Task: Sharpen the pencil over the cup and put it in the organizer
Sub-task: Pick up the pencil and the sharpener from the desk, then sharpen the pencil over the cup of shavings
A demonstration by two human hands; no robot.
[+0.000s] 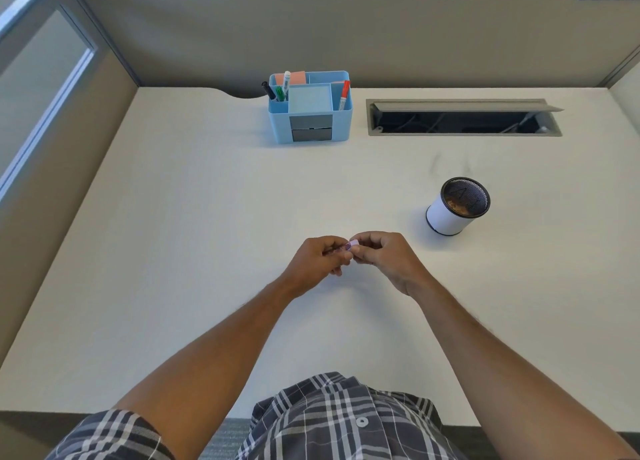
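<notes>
Both hands meet above the middle of the white desk (pixel 194 217). My left hand (pixel 317 260) is closed around a short pencil (pixel 347 247); only its purple end shows between the fingers. My right hand (pixel 384 257) pinches a small pale pink sharpener (pixel 354 242) right against that end. The white cup (pixel 445 218) with a black mesh rim stands upright to the right of my hands and a little farther back, with brown shavings inside. The light blue organizer (pixel 278 125) stands at the back centre and holds several markers and note pads.
An open cable slot (pixel 464 121) with a raised lid is cut into the desk at the back right. Partition walls close the desk at the back and on both sides. The desk's front edge runs against my checked shirt (pixel 339 421).
</notes>
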